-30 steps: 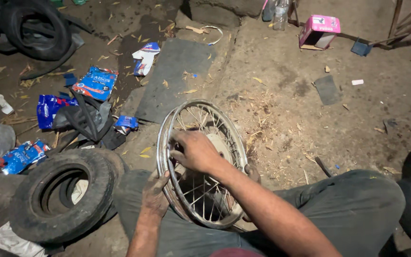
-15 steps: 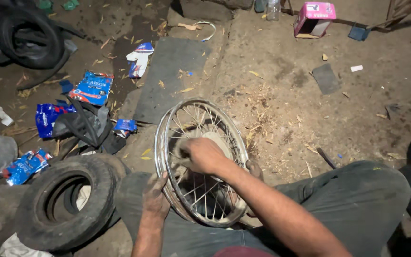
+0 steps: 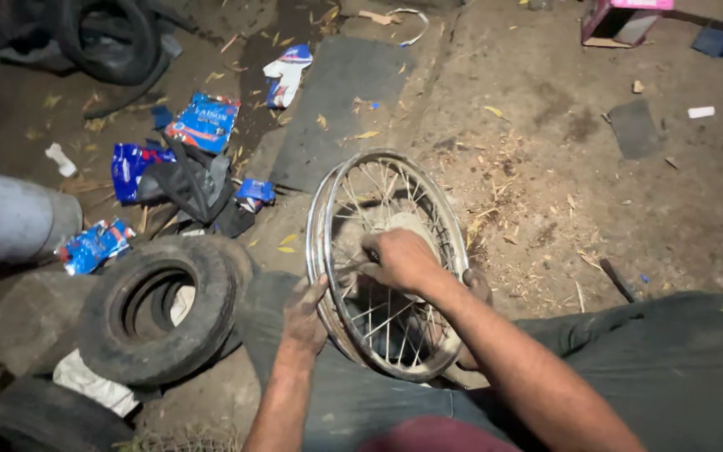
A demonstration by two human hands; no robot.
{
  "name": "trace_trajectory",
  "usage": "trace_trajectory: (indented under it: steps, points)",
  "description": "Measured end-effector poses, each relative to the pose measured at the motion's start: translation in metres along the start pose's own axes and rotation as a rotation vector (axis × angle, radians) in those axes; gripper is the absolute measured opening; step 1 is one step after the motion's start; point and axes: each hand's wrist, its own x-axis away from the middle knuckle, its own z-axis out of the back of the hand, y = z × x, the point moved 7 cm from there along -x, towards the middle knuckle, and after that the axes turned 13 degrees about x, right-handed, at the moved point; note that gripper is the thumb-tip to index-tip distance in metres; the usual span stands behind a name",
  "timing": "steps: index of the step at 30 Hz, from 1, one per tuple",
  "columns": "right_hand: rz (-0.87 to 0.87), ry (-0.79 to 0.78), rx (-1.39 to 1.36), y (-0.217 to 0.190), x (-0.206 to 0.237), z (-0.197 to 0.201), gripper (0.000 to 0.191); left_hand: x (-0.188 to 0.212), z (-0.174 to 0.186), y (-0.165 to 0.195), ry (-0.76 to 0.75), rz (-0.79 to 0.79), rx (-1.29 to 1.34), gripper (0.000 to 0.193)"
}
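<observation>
A spoked metal wheel rim (image 3: 387,264) stands tilted on the dirt floor (image 3: 596,192) in the middle of the scene, its near edge leaning against the person's lap. The left hand (image 3: 305,314) rests on the rim's near-left edge, its grip wrapped over the chrome edge. The right hand (image 3: 402,258) reaches in over the spokes near the hub, its grip clenched on a thin tool or spoke too small to make out. Just left of the rim lies a black tyre (image 3: 161,305). Farther left lie blue packets (image 3: 204,122) and a dark cloth (image 3: 190,186); a grey mat (image 3: 336,117) lies beyond the rim.
</observation>
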Motion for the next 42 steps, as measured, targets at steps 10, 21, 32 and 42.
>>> trace_trajectory:
  steps: [10,21,32,42]
  points:
    - [0.089,-0.221,-0.267,-0.029,0.025,-0.021,0.029,-0.003,0.009,-0.006,-0.092,0.054,0.148,0.027]
    - [0.273,0.388,-0.233,-0.021,-0.011,0.051,0.027,0.000,-0.014,0.003,-0.166,-0.003,0.154,0.038]
    - [-0.068,0.179,-0.396,-0.001,0.001,0.012,0.026,-0.007,0.002,-0.007,-0.070,0.071,0.115,0.030]
    - [0.121,-0.272,-0.259,-0.028,0.026,-0.020,0.033,-0.003,0.002,-0.003,-0.034,0.063,0.140,0.032]
